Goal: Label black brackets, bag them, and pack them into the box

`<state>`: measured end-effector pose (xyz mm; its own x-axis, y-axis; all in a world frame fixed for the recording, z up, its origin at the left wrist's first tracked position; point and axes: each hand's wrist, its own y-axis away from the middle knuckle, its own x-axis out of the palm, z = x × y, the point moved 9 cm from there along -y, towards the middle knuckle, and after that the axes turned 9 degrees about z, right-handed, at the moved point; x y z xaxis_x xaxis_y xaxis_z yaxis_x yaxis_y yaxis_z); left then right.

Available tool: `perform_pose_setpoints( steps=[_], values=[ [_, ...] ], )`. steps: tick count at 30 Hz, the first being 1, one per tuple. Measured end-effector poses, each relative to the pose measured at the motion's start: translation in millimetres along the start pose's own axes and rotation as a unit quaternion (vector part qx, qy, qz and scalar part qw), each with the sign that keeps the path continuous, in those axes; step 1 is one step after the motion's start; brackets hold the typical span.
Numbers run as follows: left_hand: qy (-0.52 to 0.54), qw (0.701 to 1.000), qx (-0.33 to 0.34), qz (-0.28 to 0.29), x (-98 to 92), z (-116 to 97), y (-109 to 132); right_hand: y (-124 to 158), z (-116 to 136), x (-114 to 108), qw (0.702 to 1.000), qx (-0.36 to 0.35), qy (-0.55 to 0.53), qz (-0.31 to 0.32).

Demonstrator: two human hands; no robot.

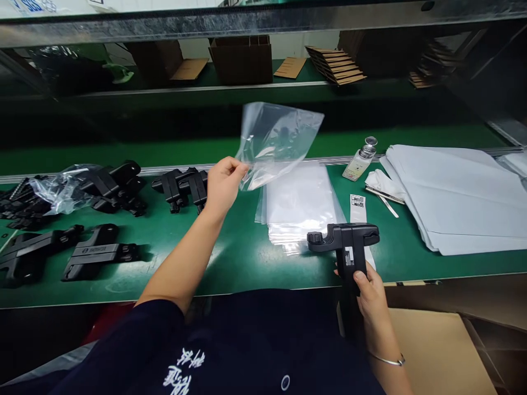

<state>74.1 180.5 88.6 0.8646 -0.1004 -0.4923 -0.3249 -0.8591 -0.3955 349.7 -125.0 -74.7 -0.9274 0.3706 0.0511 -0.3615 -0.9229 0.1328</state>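
Note:
A clear plastic bag (284, 134) hangs in the air from my left hand (224, 184), its corner pinched between thumb and fingers. Under and beside it on the green table lies a stack of clear bags (300, 203). My right hand (370, 291) is wrapped round a black T-shaped device (349, 247) with a small white label, upright over the table's front edge. Behind the device a white label strip (358, 208) lies on the table.
Black devices (96, 252) and a crumpled plastic bag (66, 189) lie at the left. A small bottle (360, 159), a white cloth (381, 182) and white sheets (465, 197) are at the right. Cardboard pieces (335, 63) rest on the shelf behind.

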Motion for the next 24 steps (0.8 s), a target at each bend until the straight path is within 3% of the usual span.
perform_pose_setpoints(
  steps=[2, 4, 6, 9, 11, 13, 15, 18, 21, 24],
  values=[
    [-0.121, 0.989, 0.085, 0.017, -24.4, -31, 28, 0, 0, -4, 1.0, -0.001, -0.006, -0.007],
    [-0.24, 0.958, 0.128, 0.094, -23.3, -43, 64, -2, -1, -5, 1.0, 0.0, -0.012, -0.01],
    [-0.319, 0.918, 0.094, 0.215, -2.8, -27, 99, -6, -1, -2, 1.0, 0.001, -0.013, -0.005],
    [-0.349, 0.839, -0.026, 0.417, 38.3, 22, 150, -15, 1, 8, 1.0, -0.001, -0.014, 0.017],
    [-0.317, 0.811, -0.071, 0.486, 55.3, 40, 174, -20, 2, 15, 0.999, -0.004, -0.012, 0.033],
    [-0.273, 0.832, -0.056, 0.479, 62.7, 42, 184, -24, 4, 22, 0.999, -0.006, -0.006, 0.048],
    [-0.257, 0.858, 0.001, 0.445, 66.6, 38, 186, -25, 4, 27, 0.998, -0.005, 0.0, 0.063],
    [-0.305, 0.843, 0.061, 0.44, 81.1, 51, 185, -26, 1, 34, 0.997, 0.001, 0.003, 0.083],
    [-0.356, 0.828, 0.026, 0.433, 90.5, 80, 162, -26, -2, 43, 0.995, 0.016, -0.01, 0.099],
    [-0.349, 0.844, 0.007, 0.408, 88.7, 87, 139, -25, -4, 51, 0.993, 0.03, -0.034, 0.109]
  ],
)
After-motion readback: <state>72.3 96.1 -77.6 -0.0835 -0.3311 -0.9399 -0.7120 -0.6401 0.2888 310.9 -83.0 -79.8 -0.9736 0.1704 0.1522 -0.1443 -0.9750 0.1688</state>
